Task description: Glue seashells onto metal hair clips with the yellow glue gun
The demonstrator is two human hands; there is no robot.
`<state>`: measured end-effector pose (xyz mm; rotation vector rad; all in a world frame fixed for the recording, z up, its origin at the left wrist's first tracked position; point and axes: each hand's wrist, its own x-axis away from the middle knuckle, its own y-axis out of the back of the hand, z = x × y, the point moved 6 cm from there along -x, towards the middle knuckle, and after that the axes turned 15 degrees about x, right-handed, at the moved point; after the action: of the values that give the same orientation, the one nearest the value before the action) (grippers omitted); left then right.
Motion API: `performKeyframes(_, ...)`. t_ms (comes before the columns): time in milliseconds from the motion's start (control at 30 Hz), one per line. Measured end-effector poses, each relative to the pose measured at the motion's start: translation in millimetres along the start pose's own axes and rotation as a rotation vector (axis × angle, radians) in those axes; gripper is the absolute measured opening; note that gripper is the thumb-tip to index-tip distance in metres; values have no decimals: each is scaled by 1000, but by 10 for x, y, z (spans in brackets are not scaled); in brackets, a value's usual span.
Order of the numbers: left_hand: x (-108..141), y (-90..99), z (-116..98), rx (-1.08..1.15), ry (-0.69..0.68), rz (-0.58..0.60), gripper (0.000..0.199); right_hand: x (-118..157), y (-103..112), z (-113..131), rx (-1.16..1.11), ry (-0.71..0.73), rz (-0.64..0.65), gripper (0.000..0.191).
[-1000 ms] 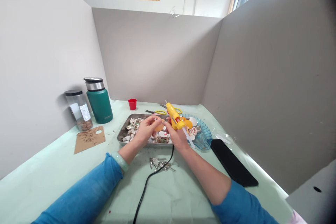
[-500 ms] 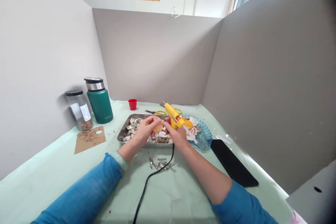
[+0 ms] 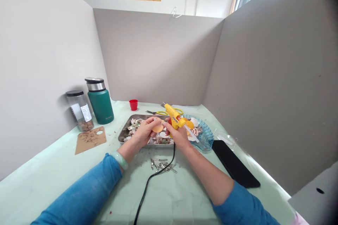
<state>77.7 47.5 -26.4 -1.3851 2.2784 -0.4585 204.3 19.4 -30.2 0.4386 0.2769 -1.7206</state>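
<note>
Above the middle of the tabletop, in the head view, your left hand is closed in a pinch on a flat orange shell, thumb on top. Your right hand is wrapped round the handle of a yellow glue gun, nozzle aimed up toward the far edge, its thumb and finger reaching the shell's right rim; whether they grip a small piece there is too fine to tell.

The shell should be light, stiff and brittle, perhaps smooth enough to slip, so hold it by the rim without squeezing. The gun looks light but back-heavy with its white stick jutting out; the handle is the place to hold, away from the nozzle, which could be hot.

Under your hands sits a metal tray of shells, a blue dish beside it. Metal clips lie between tray and near edge, where a black cord runs off. Toward the left edge stand a jar and a green bottle; a red cup is by the far edge. Pale cloth, slightly creased, covers the surface, and grey panels enclose three sides.
</note>
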Motion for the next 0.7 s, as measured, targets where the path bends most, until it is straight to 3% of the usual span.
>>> performKeyframes(467, 1, 5, -10, 2, -34, -35, 27, 13, 6, 49, 1, -26, 9, 32)
performKeyframes(700, -19, -14, 19, 148, 58, 19, 23, 0, 49, 32, -32, -25, -45, 35)
